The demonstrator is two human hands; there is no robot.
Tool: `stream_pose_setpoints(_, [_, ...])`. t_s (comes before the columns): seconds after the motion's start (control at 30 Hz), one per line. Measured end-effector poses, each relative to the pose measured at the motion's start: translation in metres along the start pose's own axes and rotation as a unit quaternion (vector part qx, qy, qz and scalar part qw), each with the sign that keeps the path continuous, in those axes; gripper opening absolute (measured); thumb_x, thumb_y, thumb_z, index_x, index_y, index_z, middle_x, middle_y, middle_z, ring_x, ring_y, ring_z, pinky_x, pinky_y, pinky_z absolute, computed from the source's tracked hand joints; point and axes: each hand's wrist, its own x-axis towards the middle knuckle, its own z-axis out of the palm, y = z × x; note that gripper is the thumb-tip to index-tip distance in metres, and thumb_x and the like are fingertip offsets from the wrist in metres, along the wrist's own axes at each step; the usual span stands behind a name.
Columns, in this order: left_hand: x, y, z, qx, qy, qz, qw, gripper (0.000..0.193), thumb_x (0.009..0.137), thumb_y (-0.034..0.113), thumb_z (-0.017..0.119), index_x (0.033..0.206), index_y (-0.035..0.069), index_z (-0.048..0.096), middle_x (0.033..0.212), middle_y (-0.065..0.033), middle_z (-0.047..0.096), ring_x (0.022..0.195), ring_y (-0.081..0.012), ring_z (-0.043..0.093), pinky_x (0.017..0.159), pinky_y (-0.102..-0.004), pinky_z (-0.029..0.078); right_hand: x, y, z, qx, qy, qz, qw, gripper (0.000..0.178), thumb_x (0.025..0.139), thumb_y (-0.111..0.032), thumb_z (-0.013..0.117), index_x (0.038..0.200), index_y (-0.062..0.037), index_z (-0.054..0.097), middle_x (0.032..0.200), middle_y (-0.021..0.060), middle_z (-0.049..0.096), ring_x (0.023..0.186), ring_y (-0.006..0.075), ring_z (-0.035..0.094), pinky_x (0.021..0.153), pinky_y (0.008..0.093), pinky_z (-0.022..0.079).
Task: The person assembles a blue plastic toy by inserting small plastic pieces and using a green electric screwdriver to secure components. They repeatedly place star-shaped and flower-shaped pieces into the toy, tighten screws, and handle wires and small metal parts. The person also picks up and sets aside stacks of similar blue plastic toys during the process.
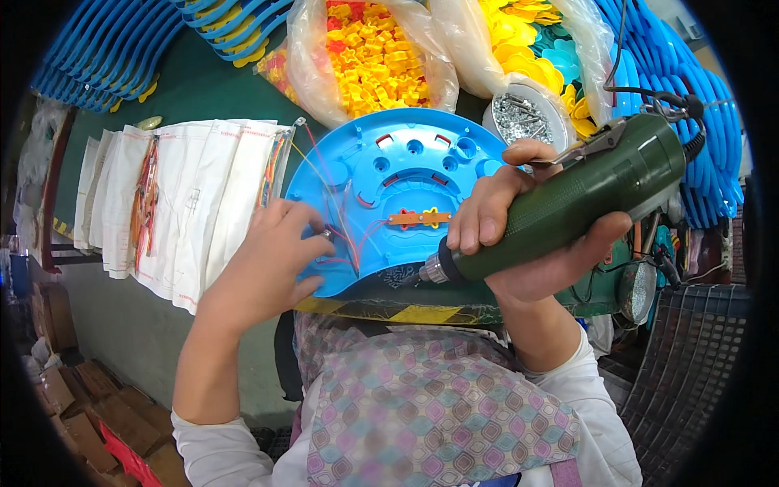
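A blue plastic shell (389,183), rounded at the back, lies hollow side up on the table in front of me. Fixed in it is a small orange board (419,218) above red and yellow star shapes. Thin red wires (355,256) run across its left part. My left hand (272,252) is at the shell's left edge by these wires, thumb apart from the bent fingers; a small shiny thing shows at the fingertips. My right hand (519,219) grips a dark green electric screwdriver (580,195), its tip pointing left and down beside the shell's front edge.
White bags (203,191) with bundled wires stand left. Behind are a bag of yellow and red star pieces (377,61), a bowl of screws (523,118) and a bag of yellow flower shapes (519,49). Blue plastic parts (114,53) are stacked left and right. Striped tape (430,314) edges the table.
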Motion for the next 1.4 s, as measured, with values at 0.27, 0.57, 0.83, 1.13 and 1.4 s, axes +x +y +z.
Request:
stream_pose_setpoints(0.27, [0.045, 0.015, -0.017, -0.277, 0.039, -0.114, 0.953, 0.008, 0.089, 0.008, 0.072, 0.092, 0.002, 0.068, 0.08, -0.0101, 0.066, 0.078, -0.0203, 0.066, 0.072, -0.0317, 0.052, 0.001, -0.01, -0.008, -0.006, -0.003, 0.229, 0.973, 0.099, 0.092, -0.077, 0.05, 0.142, 0.0073, 0.046, 0.124, 0.0235, 0.061, 0.092, 0.0318, 0.072, 0.056, 0.0366, 0.062])
stream_pose_setpoints(0.57, [0.133, 0.023, -0.031, -0.388, -0.074, -0.184, 0.9, 0.022, 0.09, 0.02, 0.075, 0.101, 0.001, 0.072, 0.084, 0.0001, 0.067, 0.073, -0.0088, 0.06, 0.064, -0.025, 0.049, -0.012, -0.027, -0.027, -0.121, 0.07, 0.271, 0.952, 0.093, 0.092, -0.07, 0.059, 0.149, 0.0013, 0.037, 0.133, 0.0252, 0.059, 0.079, 0.0296, 0.072, 0.055, 0.0339, 0.06])
stream_pose_setpoints(0.83, [0.172, 0.032, 0.054, -0.348, 0.063, -0.055, 0.934, 0.03, 0.091, 0.0, 0.068, 0.121, 0.003, 0.066, 0.111, -0.0073, 0.069, 0.104, -0.0177, 0.067, 0.096, -0.0328, 0.053, -0.017, -0.042, -0.049, -0.214, 0.186, 0.134, 0.95, 0.079, 0.098, -0.062, 0.058, 0.138, 0.0065, 0.053, 0.133, 0.0187, 0.06, 0.077, 0.0235, 0.071, 0.058, 0.0335, 0.058])
stream_pose_setpoints(1.13, [0.188, 0.02, 0.091, -0.052, 0.235, 0.103, 0.965, 0.023, 0.08, 0.008, 0.079, 0.102, 0.006, 0.076, 0.102, -0.0093, 0.064, 0.101, -0.0297, 0.06, 0.091, -0.0389, 0.049, -0.022, -0.073, -0.075, -0.201, 0.214, 0.043, 0.955, 0.089, 0.099, -0.072, 0.046, 0.132, 0.0104, 0.054, 0.12, 0.022, 0.066, 0.068, 0.0192, 0.068, 0.056, 0.0332, 0.058])
stream_pose_setpoints(1.4, [0.188, 0.017, 0.092, -0.058, 0.223, 0.098, 0.968, 0.02, 0.077, 0.004, 0.078, 0.097, 0.006, 0.076, 0.095, -0.0086, 0.063, 0.092, -0.0289, 0.06, 0.083, -0.0382, 0.051, -0.015, -0.104, -0.098, -0.097, 0.237, -0.088, 0.963, 0.101, 0.092, -0.085, 0.037, 0.137, 0.0041, 0.054, 0.116, 0.0209, 0.067, 0.066, 0.0162, 0.062, 0.051, 0.0311, 0.054])
